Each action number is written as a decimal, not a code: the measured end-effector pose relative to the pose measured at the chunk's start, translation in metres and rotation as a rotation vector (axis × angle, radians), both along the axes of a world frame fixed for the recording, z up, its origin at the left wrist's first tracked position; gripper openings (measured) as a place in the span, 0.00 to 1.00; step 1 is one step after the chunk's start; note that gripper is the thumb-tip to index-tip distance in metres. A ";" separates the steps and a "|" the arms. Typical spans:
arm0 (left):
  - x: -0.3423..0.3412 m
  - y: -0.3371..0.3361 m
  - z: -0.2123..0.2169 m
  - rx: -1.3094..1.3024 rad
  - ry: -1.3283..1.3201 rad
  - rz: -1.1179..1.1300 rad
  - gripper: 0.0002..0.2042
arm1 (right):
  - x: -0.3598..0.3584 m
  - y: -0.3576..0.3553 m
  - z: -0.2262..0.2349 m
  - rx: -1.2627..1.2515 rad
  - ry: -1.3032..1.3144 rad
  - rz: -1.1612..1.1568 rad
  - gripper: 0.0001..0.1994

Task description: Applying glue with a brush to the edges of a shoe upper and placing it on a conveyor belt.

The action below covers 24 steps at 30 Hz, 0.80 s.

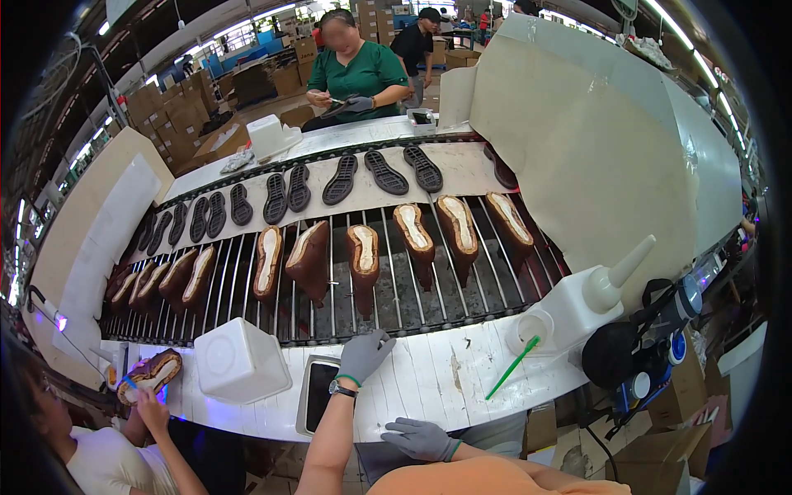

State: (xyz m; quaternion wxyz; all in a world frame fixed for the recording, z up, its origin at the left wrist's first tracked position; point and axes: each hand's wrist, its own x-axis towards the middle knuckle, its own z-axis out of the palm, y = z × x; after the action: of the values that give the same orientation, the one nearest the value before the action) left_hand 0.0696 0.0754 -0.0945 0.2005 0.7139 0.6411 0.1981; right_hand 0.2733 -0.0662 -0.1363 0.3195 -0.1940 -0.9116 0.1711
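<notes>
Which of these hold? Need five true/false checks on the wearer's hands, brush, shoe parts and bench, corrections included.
1. The left hand has a watch at its wrist. True.
2. The right hand holds the green brush. False: the brush lies apart from it, its upper end at the white container.
3. Black soles lie in a row beyond the brown shoe uppers. True.
4. The uppers' pale undersides face down on the rollers. False: they face up.
5. Both hands wear gray gloves. True.
</notes>
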 end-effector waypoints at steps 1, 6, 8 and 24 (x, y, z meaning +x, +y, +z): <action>0.000 0.000 -0.001 0.000 0.001 0.000 0.17 | 0.000 0.000 0.000 0.000 0.001 0.000 0.15; 0.000 0.001 -0.001 -0.008 0.004 0.002 0.17 | 0.001 0.001 -0.001 -0.009 -0.012 0.010 0.15; 0.001 0.001 0.000 -0.005 0.004 0.001 0.17 | 0.001 0.001 -0.002 -0.004 -0.006 0.006 0.15; 0.001 0.001 -0.001 0.003 0.028 0.005 0.17 | 0.001 0.002 0.002 0.007 -0.009 0.017 0.16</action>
State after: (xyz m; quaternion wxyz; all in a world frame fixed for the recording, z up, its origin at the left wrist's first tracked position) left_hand 0.0705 0.0763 -0.0958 0.1898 0.7152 0.6454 0.1895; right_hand 0.2747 -0.0642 -0.1341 0.3146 -0.1857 -0.9153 0.1698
